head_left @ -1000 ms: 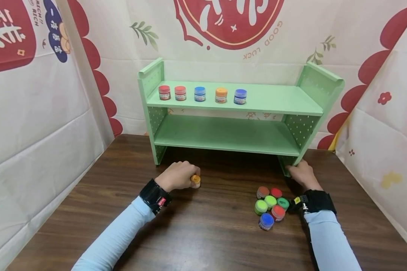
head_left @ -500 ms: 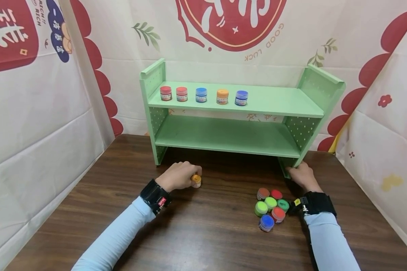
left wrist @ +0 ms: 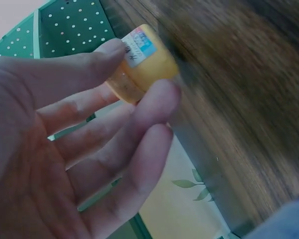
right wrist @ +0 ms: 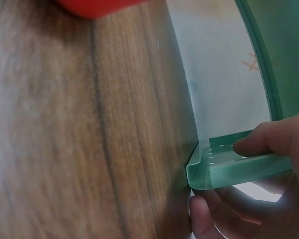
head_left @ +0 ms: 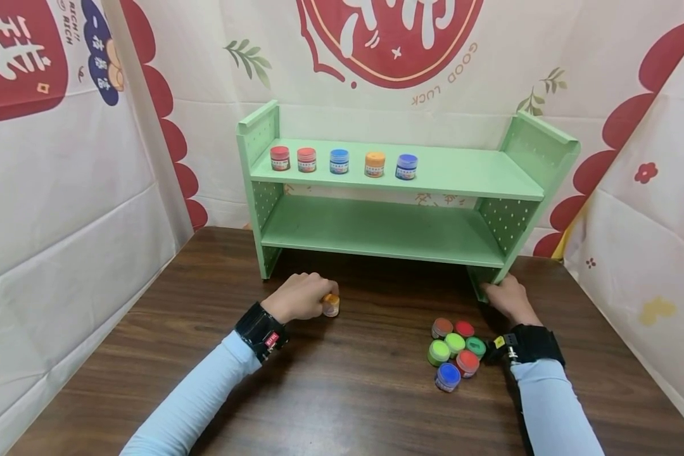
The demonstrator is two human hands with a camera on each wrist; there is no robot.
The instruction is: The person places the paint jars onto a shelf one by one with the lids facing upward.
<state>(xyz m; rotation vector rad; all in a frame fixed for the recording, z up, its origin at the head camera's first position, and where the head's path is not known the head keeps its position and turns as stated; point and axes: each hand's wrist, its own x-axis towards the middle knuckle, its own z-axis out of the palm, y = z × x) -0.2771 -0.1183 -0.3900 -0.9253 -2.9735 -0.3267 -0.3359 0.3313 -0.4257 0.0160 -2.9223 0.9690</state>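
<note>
Between thumb and fingers, my left hand [head_left: 302, 296] pinches a small paint jar with an orange-yellow lid [head_left: 331, 305], low over the wooden table in front of the shelf. The left wrist view shows the same jar [left wrist: 147, 62] tilted, its white and blue label facing the camera. My right hand [head_left: 508, 296] grips the foot of the right side panel of the green two-tier shelf [head_left: 387, 229]. Up close in the right wrist view, the thumb lies on the inner face of that panel [right wrist: 239, 169] and the fingers pass behind it.
On the upper tier stand a dark red jar [head_left: 280, 159], a red jar [head_left: 306, 160], a blue jar [head_left: 339, 161], a yellow jar [head_left: 374, 164] and a dark blue jar [head_left: 406, 167]. Several more jars [head_left: 455, 343] cluster beside my right wrist. Printed cloth [head_left: 376, 120] hangs behind.
The orange-yellow jar has tipped slightly in my left fingers, so more of its side shows. My right hand keeps its grip on the shelf foot. The head view has shifted slightly.
</note>
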